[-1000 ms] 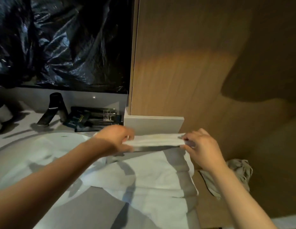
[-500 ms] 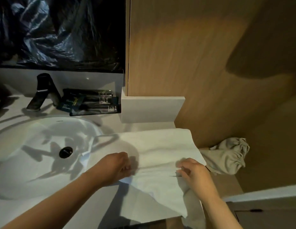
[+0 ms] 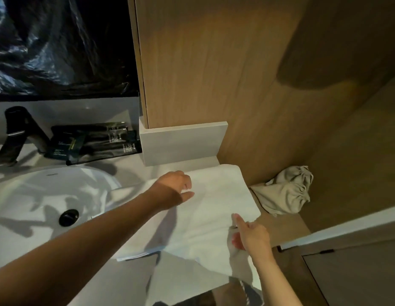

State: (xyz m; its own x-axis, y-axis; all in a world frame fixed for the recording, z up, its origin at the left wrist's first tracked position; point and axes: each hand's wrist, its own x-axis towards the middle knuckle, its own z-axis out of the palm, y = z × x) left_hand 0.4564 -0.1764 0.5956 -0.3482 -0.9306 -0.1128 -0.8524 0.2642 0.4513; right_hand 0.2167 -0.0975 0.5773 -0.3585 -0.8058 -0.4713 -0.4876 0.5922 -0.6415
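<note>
Lying flat beneath and between both hands, the white towel (image 3: 216, 202) covers the counter (image 3: 126, 283) to the right of the sink basin (image 3: 37, 195); its layered fold edge shows just nearer than the left forearm, and its near part spills over the counter's front below the right wrist.

The left hand (image 3: 172, 191) is over the towel's far-left part, fingers loosely curled and thumb out, with nothing in its grasp; whether it rests on the cloth or hovers just above it I cannot tell. The right hand (image 3: 251, 237) sits at the towel's right edge with the forefinger straight and laid on the cloth; its other fingers are tucked under, and I cannot make out whether they pinch the hem.

The towel looks light, soft and wholly limp; it should drape and sag wherever it is unsupported, and the layers will likely slide on one another if dragged. The overhanging part may pull the rest off the smooth counter. The best hold, I judge, is a pinch at two corners of one edge, or flat palms under the folded stack.

Beyond the right hand a beige drawstring bag (image 3: 287, 195) lies apart from the towel; dark sachets (image 3: 93, 142) and a faucet (image 3: 18, 133) stand beyond the left.
</note>
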